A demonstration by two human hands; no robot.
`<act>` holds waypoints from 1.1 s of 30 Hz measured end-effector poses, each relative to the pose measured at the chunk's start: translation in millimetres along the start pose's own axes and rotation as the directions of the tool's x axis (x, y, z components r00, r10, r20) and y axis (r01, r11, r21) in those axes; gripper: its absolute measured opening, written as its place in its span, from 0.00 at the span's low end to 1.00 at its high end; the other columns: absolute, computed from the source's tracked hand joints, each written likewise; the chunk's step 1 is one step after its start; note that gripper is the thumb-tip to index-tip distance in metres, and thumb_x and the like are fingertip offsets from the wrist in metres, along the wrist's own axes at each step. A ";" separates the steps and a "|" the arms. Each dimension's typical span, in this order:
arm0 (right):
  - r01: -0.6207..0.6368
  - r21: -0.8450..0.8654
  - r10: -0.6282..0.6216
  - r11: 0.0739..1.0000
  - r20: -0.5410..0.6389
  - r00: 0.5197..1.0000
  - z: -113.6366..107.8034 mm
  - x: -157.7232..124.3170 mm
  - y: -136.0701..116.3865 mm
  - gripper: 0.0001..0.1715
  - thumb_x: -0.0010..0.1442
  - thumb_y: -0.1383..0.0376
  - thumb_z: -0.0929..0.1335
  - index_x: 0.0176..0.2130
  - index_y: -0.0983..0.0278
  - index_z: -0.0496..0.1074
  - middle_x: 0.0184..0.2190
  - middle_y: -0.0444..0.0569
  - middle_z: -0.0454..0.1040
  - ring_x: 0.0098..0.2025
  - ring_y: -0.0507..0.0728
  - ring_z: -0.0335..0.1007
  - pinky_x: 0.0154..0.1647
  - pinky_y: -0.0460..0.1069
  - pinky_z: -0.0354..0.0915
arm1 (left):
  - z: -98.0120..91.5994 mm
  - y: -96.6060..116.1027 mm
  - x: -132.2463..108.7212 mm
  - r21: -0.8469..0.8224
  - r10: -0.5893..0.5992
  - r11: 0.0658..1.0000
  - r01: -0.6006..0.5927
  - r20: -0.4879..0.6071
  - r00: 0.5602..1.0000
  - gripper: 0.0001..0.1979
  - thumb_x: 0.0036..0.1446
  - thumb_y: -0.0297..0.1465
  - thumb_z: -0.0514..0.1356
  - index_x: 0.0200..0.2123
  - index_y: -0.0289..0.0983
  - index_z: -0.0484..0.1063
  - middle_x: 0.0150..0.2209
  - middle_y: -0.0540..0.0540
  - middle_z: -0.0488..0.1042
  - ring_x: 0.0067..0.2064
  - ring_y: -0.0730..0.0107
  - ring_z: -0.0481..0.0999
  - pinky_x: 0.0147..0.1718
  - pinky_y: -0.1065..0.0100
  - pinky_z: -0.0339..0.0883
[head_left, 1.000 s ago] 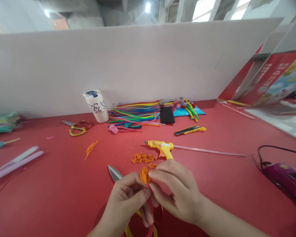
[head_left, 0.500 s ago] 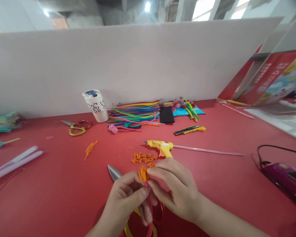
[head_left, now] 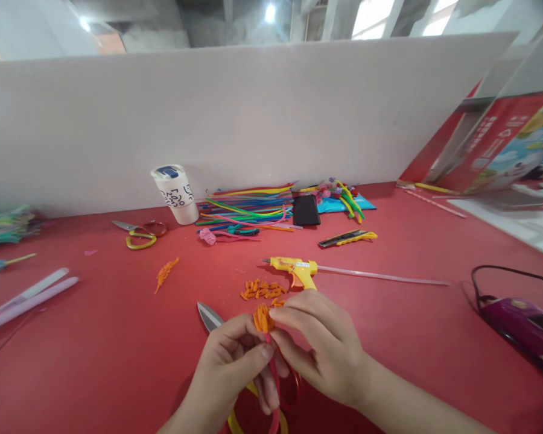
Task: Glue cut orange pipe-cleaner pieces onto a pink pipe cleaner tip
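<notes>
My left hand (head_left: 238, 361) is closed around a red stem (head_left: 274, 371) that hangs down through the fingers. On top of the stem sits an orange flower head (head_left: 263, 318) made of many small pieces. My right hand (head_left: 323, 346) pinches at the flower head's right side; whether a loose piece is between the fingertips cannot be made out. Just beyond the hands lies a pile of short orange pieces (head_left: 262, 290). Scissors (head_left: 209, 316) with yellow and red handles lie partly hidden under my hands.
A yellow glue gun (head_left: 294, 268) with a long glue stick lies ahead, and a box cutter (head_left: 347, 238) behind it. A tumbler (head_left: 176, 194), pipe cleaners (head_left: 248, 205) and a phone (head_left: 306, 210) line the white board (head_left: 253, 114). A purple device (head_left: 525, 331) with a cord lies right.
</notes>
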State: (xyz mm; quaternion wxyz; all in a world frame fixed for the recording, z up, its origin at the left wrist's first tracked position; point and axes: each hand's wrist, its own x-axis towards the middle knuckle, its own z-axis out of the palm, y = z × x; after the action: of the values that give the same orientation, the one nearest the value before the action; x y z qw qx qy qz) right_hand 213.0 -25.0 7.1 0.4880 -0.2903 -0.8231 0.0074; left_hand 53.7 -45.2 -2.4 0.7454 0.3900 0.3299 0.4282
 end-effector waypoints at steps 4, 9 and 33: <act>0.002 0.003 -0.002 1.000 0.005 1.000 0.5 -1.0 0.6 0.13 0.54 0.73 0.66 0.42 0.66 0.66 0.32 0.51 0.72 0.32 0.55 0.66 0.32 0.51 0.66 | 0.4 0.6 0.7 -0.006 0.001 1.000 -0.001 0.006 1.000 0.08 0.51 0.32 0.62 0.27 0.34 0.67 0.21 0.51 0.74 0.14 0.77 0.72 0.12 0.80 0.65; -0.004 0.005 0.004 1.000 0.009 1.000 0.9 -3.4 0.6 0.13 0.54 0.73 0.66 0.42 0.66 0.66 0.32 0.51 0.72 0.32 0.55 0.65 0.31 0.51 0.66 | 0.7 0.1 1.1 0.001 -0.002 1.000 0.002 -0.001 1.000 0.07 0.51 0.31 0.62 0.27 0.34 0.68 0.20 0.51 0.74 0.14 0.77 0.72 0.11 0.80 0.65; -0.861 -0.165 0.864 0.482 0.254 0.435 1.1 -5.6 84.1 0.11 0.48 0.58 0.66 0.25 0.63 0.65 0.19 0.46 0.69 0.22 0.55 0.67 0.21 0.46 0.54 | -7.4 7.6 11.8 -0.022 0.027 0.999 -0.033 -0.240 0.970 0.06 0.51 0.30 0.60 0.25 0.34 0.67 0.23 0.50 0.75 0.15 0.81 0.68 0.12 0.80 0.61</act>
State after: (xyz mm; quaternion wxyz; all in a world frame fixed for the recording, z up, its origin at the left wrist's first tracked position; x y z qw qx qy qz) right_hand 253.7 42.5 -22.8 0.2821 -0.6664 -0.6241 0.2947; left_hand 49.6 -29.9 -1.3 0.6986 0.3305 0.4060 0.4878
